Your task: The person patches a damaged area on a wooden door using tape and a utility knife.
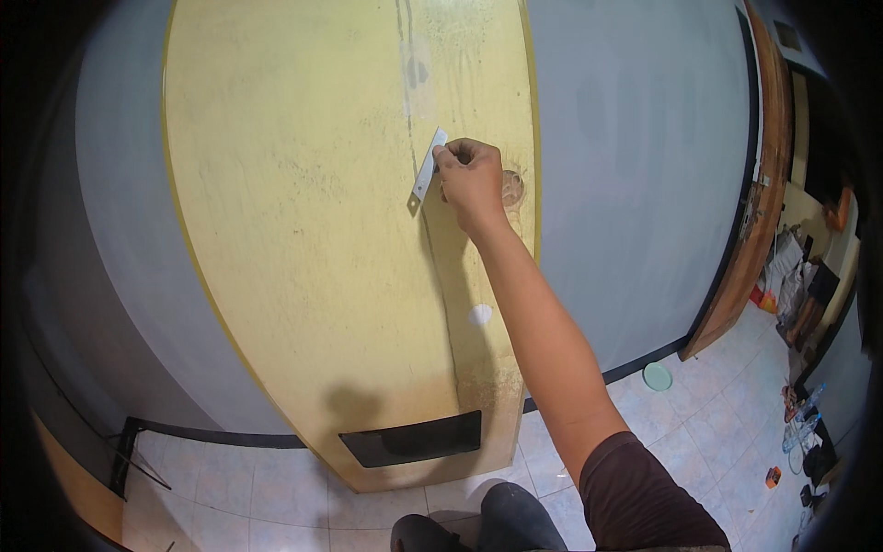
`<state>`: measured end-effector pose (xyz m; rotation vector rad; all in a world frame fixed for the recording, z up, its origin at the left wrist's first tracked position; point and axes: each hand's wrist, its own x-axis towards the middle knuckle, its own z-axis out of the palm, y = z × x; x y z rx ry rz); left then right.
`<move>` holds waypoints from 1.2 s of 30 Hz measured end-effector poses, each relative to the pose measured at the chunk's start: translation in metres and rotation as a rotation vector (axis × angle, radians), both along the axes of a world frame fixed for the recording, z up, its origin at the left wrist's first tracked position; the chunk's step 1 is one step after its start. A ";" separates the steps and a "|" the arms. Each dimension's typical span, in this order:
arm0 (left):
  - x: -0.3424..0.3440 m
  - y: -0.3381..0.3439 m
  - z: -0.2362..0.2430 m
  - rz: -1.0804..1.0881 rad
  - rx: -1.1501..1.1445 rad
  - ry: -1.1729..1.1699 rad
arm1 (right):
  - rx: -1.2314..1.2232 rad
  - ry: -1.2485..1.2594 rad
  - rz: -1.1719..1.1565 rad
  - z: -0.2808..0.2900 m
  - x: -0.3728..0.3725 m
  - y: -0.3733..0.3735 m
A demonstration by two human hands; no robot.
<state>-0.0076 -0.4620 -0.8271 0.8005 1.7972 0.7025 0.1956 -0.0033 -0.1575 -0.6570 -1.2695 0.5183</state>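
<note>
My right hand (pixel 474 179) is raised in front of a yellow door panel (pixel 294 239), its thumb and fingers pinching a flat silver metal blade (pixel 429 170). The blade is narrow, tilted, and has a small hole near its lower end. Whether its edge touches the panel I cannot tell. A dark line runs down the panel below it, and grey smeared patches show above. Just right of my wrist is a round hole (pixel 512 189) in the panel. My left hand is out of view.
A black rectangular vent (pixel 411 439) sits low in the panel. Grey-blue wall (pixel 635 184) stands behind. At right are a brown wooden door (pixel 736 276), a pale green round lid or dish (pixel 657 376), plastic bottles (pixel 802 428) and a small orange object (pixel 773 477) on the tiles.
</note>
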 end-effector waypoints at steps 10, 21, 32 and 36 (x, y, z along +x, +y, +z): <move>-0.001 0.003 0.004 -0.023 -0.107 0.053 | -0.034 -0.006 0.040 0.007 0.003 0.001; -0.006 0.003 -0.005 -0.071 -0.021 0.139 | -0.116 0.066 0.113 0.013 0.003 -0.009; -0.007 0.008 -0.004 -0.059 -0.091 0.087 | -0.092 0.171 0.113 0.016 -0.010 -0.004; -0.012 0.005 -0.025 -0.008 -0.049 0.031 | -0.048 0.139 0.017 0.017 -0.014 0.001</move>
